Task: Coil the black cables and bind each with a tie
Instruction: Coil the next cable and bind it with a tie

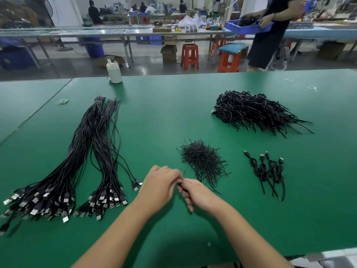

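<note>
My left hand (159,187) and my right hand (195,194) meet over the green table (164,117), fingers curled together around a black cable and a thin black tie (184,173) whose end sticks up between them. The cable itself is mostly hidden by my fingers. Two long bundles of uncoiled black USB cables (81,157) lie to the left, plugs toward me. A loose heap of black ties (202,161) sits just beyond my right hand. Several coiled, bound cables (268,171) lie in a row to the right. A big pile of bound cables (251,111) is at the far right.
A white bottle (114,71) stands at the table's far edge. Rubber bands (62,101) lie at the far left. Beyond the table a person (270,31) carries a blue tray (249,26) past red stools (190,56).
</note>
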